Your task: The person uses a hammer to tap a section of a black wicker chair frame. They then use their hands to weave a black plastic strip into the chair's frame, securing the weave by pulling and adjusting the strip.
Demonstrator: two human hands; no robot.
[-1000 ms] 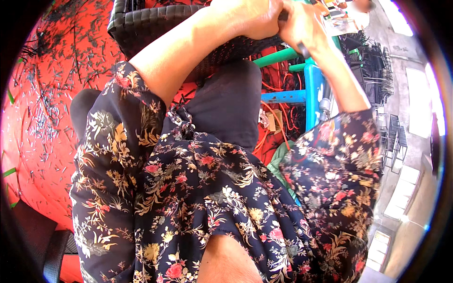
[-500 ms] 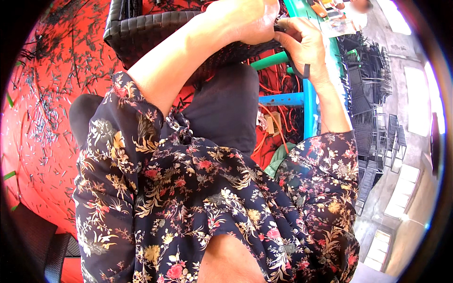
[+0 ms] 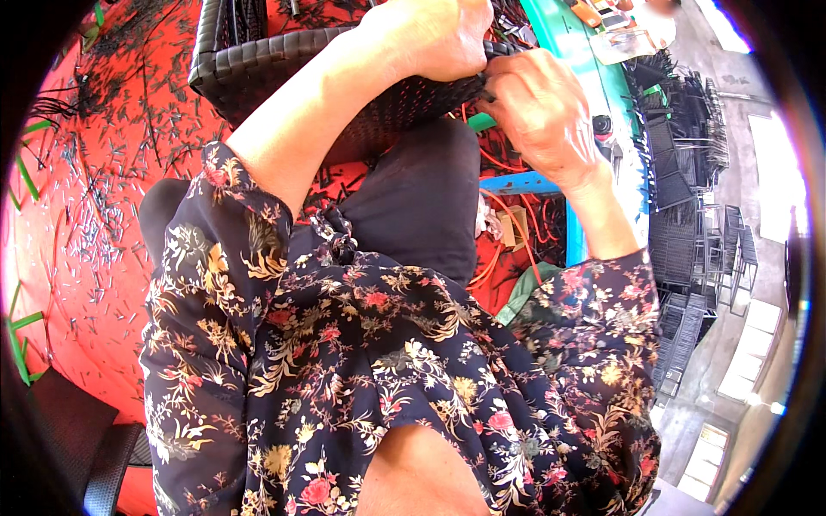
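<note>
Across my lap and beyond it lies a black woven furniture piece (image 3: 275,53), made of flat plastic strips with a thick braided rim. My left hand (image 3: 443,39) is closed over its far right part, with most of the fingers hidden behind the knuckles. Beside it, my right hand (image 3: 544,116) is bent inward at the piece's right corner. Its fingertips are pinched together against the woven edge, over a dark bit too small to make out. Both hands are almost touching.
Cut black strip scraps litter the red floor covering (image 3: 103,258). A green and blue stand (image 3: 594,77) rises at the right, near a small cardboard piece (image 3: 514,228) and orange cords. Stacked black woven furniture (image 3: 680,249) stands farther right. A person (image 3: 658,21) is at the upper right.
My right hand has turned over, its back now showing, and come down against the woven corner. The black strip that hung by its palm no longer shows. My left hand moved slightly left.
</note>
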